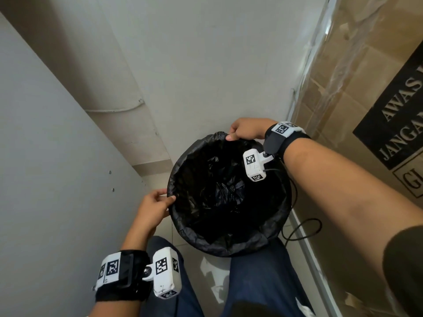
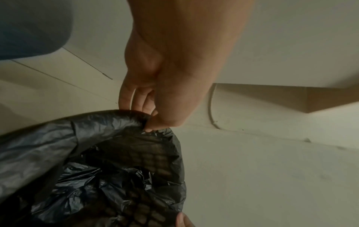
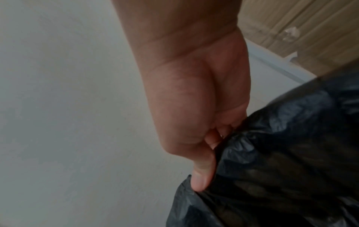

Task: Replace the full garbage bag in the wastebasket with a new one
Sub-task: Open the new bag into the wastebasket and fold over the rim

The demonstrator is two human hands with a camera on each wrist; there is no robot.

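A round wastebasket (image 1: pixel 258 244) stands on the floor between my knees, lined with a black garbage bag (image 1: pixel 219 193) folded over its rim. My left hand (image 1: pixel 158 202) pinches the bag's edge (image 2: pixel 124 121) at the left rim, thumb inside and fingers outside. At the far rim my right hand (image 1: pixel 242 130) grips the bag's edge (image 3: pixel 233 147), thumb (image 3: pixel 202 176) along the fold. The basket's mesh wall (image 2: pixel 147 159) shows through the plastic. The bag's inside is dark and crumpled.
A white wall (image 1: pixel 206 65) rises behind the basket and a grey panel (image 1: pixel 45 156) closes the left side. Plastic-wrapped cardboard boxes (image 1: pixel 366 88) stand on the right. A black cable (image 1: pixel 302 229) loops on the tiled floor beside the basket.
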